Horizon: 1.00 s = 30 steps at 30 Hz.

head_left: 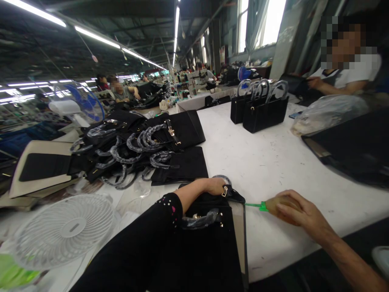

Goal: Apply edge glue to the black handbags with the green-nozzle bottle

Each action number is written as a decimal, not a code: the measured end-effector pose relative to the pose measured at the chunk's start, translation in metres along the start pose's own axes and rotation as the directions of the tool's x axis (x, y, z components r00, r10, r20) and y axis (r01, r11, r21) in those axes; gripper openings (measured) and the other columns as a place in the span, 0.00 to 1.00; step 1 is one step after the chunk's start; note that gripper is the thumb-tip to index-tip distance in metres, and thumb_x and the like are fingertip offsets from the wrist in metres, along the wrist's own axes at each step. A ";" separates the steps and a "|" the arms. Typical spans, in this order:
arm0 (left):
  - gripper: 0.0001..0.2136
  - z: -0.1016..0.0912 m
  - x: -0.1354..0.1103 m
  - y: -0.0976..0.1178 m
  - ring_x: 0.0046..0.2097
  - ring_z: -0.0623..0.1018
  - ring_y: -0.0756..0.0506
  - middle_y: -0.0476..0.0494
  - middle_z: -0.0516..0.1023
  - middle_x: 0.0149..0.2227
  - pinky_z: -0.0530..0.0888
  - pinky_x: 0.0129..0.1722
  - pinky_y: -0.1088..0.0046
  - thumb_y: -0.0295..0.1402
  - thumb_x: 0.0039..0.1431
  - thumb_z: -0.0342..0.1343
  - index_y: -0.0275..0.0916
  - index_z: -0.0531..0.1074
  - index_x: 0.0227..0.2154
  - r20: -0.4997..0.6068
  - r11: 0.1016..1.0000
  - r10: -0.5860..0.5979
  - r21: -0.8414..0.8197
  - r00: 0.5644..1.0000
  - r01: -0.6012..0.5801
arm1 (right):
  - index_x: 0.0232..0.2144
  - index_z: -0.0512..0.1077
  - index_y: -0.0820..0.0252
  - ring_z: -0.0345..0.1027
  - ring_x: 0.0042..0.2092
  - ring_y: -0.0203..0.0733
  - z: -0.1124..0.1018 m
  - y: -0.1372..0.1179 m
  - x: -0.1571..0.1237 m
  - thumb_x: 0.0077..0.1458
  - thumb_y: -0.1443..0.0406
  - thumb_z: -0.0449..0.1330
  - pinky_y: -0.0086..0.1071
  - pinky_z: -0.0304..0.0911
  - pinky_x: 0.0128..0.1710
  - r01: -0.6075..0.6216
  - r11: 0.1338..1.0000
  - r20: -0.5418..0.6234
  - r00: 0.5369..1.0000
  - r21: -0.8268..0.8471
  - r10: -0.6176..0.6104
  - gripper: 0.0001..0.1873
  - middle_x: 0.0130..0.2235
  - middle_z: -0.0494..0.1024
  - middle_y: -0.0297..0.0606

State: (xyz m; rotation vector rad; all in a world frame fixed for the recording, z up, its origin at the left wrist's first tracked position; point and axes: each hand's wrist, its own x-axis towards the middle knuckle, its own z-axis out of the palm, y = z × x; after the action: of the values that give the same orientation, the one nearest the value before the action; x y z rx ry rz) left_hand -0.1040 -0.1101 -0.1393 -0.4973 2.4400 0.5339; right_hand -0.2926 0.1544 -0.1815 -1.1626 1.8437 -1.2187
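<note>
A black handbag [209,251] lies flat on the table in front of me, its plastic-wrapped handle [202,219] on top. My left hand [215,186] is closed on the bag's far end, by a gold zipper pull [224,191]; its fingertips are partly hidden. To the right, my right hand [299,213] is wrapped round a brownish squeeze bottle [281,207] with a thin green nozzle [255,205]. The nozzle tip points left at the bag's right corner. Whether it touches the corner I cannot tell.
Black bags with wrapped handles [146,140] are heaped at the left, near a white fan [73,227]. Finished-looking bags [266,113] stand upright at the far right of the white table [267,162]. A person [349,77] sits behind a clear plastic bag [331,111].
</note>
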 end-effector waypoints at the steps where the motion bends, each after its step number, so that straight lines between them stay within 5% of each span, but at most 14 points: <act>1: 0.07 0.000 0.000 0.000 0.43 0.79 0.46 0.42 0.80 0.41 0.77 0.47 0.63 0.32 0.67 0.55 0.33 0.75 0.38 0.001 1.000 0.001 -0.001 1.000 -0.001 | 0.41 0.73 0.55 0.72 0.40 0.52 0.001 0.000 0.001 0.58 0.47 0.62 0.39 0.66 0.39 0.001 1.000 0.011 1.000 0.001 -0.001 0.20 0.37 0.79 0.37; 22: 0.07 -0.002 -0.006 0.005 0.43 0.79 0.45 0.42 0.81 0.42 0.77 0.47 0.64 0.30 0.66 0.54 0.33 0.76 0.39 -0.012 1.000 -0.011 -0.029 1.000 0.011 | 0.42 0.72 0.54 0.72 0.41 0.51 -0.002 -0.002 -0.004 0.59 0.45 0.62 0.39 0.64 0.41 0.029 1.000 0.037 0.999 -0.012 -0.029 0.21 0.38 0.79 0.35; 27: 0.07 0.000 -0.003 0.002 0.42 0.79 0.45 0.42 0.81 0.41 0.77 0.46 0.64 0.30 0.65 0.55 0.33 0.76 0.38 -0.012 0.999 -0.006 -0.042 1.000 0.006 | 0.43 0.73 0.54 0.73 0.41 0.51 -0.002 0.003 -0.018 0.60 0.47 0.62 0.39 0.65 0.41 0.040 0.998 0.160 0.986 0.047 -0.047 0.19 0.39 0.79 0.36; 30: 0.07 0.000 -0.003 0.001 0.40 0.79 0.46 0.42 0.80 0.39 0.77 0.45 0.65 0.30 0.65 0.55 0.33 0.76 0.38 -0.012 0.999 -0.006 -0.043 1.000 0.005 | 0.44 0.72 0.53 0.72 0.46 0.53 0.000 0.007 -0.021 0.60 0.48 0.62 0.39 0.65 0.43 0.041 0.997 0.080 0.996 0.065 -0.046 0.19 0.42 0.79 0.37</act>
State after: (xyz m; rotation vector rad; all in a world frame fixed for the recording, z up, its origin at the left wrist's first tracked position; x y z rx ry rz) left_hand -0.1025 -0.1082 -0.1372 -0.5263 2.4424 0.5833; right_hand -0.2859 0.1752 -0.1879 -1.2051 1.7163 -1.2263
